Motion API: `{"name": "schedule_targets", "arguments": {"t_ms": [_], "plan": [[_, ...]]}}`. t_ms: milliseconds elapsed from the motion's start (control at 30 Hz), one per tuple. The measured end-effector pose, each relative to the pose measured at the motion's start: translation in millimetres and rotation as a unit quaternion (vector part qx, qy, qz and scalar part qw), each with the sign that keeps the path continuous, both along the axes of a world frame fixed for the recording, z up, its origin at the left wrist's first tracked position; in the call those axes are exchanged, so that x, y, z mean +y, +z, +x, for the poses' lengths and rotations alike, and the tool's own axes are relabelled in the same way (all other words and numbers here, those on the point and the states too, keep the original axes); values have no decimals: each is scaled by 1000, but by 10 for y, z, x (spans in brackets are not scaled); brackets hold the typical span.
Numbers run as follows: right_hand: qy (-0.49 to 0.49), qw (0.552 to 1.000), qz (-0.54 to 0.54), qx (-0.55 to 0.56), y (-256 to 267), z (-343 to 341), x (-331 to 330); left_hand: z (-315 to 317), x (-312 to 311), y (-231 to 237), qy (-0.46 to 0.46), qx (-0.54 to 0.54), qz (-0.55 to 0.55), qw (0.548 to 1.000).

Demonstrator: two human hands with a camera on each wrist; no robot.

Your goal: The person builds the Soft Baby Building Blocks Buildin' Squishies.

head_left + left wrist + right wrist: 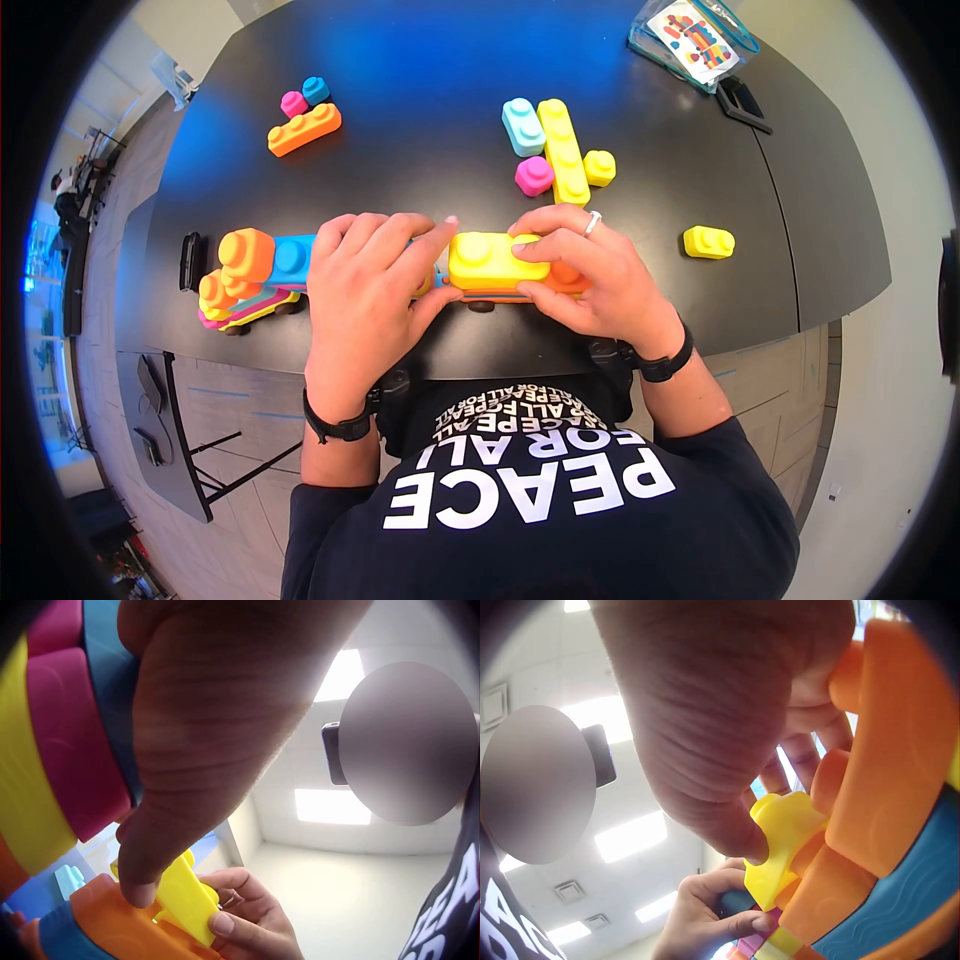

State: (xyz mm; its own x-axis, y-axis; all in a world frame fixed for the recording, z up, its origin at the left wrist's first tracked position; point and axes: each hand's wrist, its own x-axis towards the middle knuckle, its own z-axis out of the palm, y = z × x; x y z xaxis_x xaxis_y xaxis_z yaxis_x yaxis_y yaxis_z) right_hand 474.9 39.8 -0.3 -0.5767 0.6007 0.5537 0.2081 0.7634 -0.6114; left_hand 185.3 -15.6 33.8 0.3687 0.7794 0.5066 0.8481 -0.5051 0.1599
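Note:
A long row of joined toy blocks on wheels lies along the near side of the table, with a blue block (292,258) and an orange block (246,255) at its left part. My left hand (370,270) grips the row near its middle, covering the blocks beneath. Between thumb and fingers, my right hand (600,270) pinches a yellow block (495,262) over the row's right part, where orange blocks (892,750) stand on a blue layer. In the right wrist view the yellow block tilts against the orange studs. The left thumb (146,874) lies close beside it.
At the far left are an orange block (305,130), a pink one (293,104) and a blue one (315,90). Beyond my right hand lie a long yellow block (565,155) and several smaller ones. Another yellow block (709,242) lies right. A clear bag (660,58) stands at the back.

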Motion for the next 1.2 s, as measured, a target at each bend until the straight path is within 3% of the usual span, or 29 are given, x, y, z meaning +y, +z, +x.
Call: {"name": "schedule_targets", "arguments": {"t_ms": [733,833,933,1033,1133,1200], "plan": [[13,1000,-12,-15,-5,44,13,-60,-1,18,-18,46,-5,999],[-8,1000,15,21,95,99,73,-56,2,27,-25,36,-7,999],[-127,989,-50,57,157,301,265,-52,-15,21,-24,21,-9,999],[-234,965,-68,-98,169,550,538,-52,-16,16,-24,17,-10,1000],[-224,954,6,-201,-182,819,858,-55,-6,16,-26,16,-8,999],[-213,955,-44,-204,-270,864,983,-54,-10,19,-26,15,-9,1000]]}}
